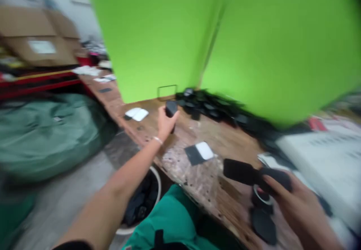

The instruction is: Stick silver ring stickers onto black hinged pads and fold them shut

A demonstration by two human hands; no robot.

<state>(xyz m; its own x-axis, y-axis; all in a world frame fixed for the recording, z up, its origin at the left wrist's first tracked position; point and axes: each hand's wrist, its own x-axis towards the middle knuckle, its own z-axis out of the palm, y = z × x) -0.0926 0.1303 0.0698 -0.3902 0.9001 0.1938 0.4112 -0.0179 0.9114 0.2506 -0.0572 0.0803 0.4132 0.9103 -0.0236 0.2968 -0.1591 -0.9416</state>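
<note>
My left hand (pixel 166 124) reaches across the workbench, its fingers wrapped round a black rounded piece (pixel 171 108). At the right, my right hand (pixel 300 195) grips a dark rounded piece (pixel 278 178). A flat black strip (pixel 238 171) sticks out to the left from that hand; the blur hides whether the two are joined. Below the right hand lie a black roll with a pale ring (pixel 262 198) and a black oval piece (pixel 263 225). Between my hands, a dark square sheet (pixel 194 155) rests beside a white rounded card (pixel 205 150).
Green panels (pixel 163 39) stand behind the worn wooden bench (pixel 225 139), with a heap of black pieces (pixel 210 105) along their foot. White cards (pixel 137 114) lie at left. A white bucket (pixel 158 180) of dark pieces stands below; a white box (pixel 327 159) is at right.
</note>
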